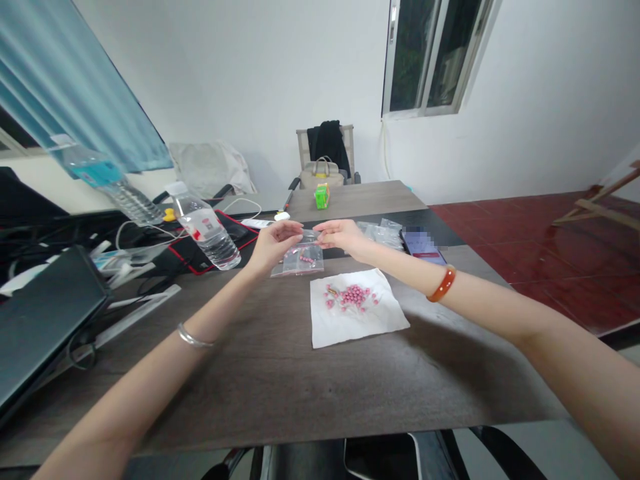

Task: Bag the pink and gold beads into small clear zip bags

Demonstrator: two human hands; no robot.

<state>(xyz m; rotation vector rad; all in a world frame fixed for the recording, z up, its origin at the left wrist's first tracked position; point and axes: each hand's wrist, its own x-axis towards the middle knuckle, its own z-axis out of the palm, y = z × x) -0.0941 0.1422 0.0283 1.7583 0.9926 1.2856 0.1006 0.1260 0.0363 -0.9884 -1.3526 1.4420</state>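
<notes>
A left hand (277,244) and a right hand (345,238) pinch the top edge of a clear plastic bag (289,266) midway across a wooden counter (260,373), open room running to the near edge, a water bottle (207,230) at left and a white sheet (327,330) of loose pink beads (354,296) just nearer. Inside the see-through bag lies a short row of pink beads (307,259).

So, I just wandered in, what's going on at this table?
A person is using both bare hands: the left hand and right hand hold the top of a small, clear plastic bag between them. A few pink beads show in the bag. Nearer the person, a white, roughly square paper sheet lies on the grey-brown wooden table, with a cluster of loose, round pink beads on it.
</notes>
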